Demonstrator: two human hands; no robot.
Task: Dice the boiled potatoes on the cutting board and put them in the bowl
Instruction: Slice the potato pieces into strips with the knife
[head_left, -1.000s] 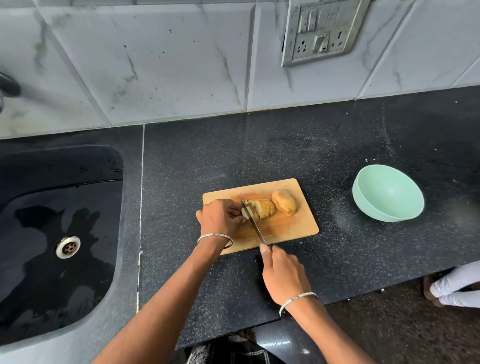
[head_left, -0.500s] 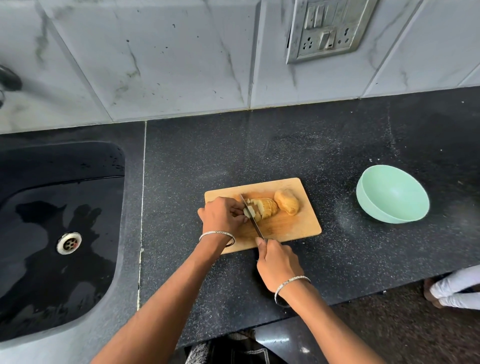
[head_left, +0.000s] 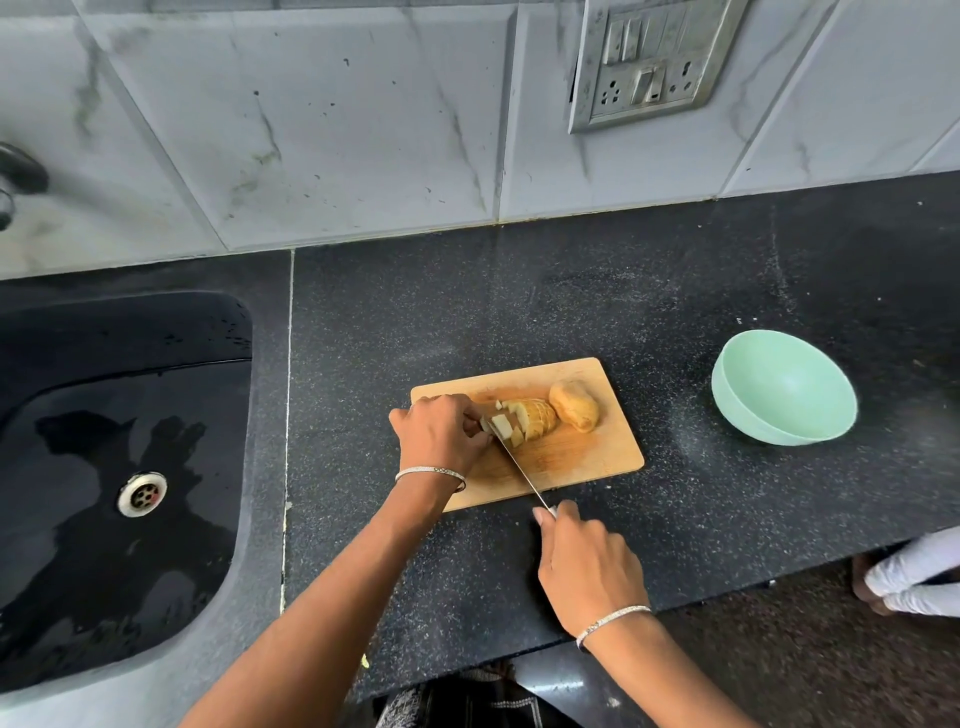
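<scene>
No legible text, label, brand, number or sign. Nothing readable on board (head_left: 587, 457), bowl (head_left: 740, 410), knife (head_left: 522, 470) or switch plate (head_left: 644, 67).

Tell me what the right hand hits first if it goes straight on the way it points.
The right hand, gripping the steel knife, would likely meet the rectangular wooden cutting board's near edge first; depth unclear.
</scene>
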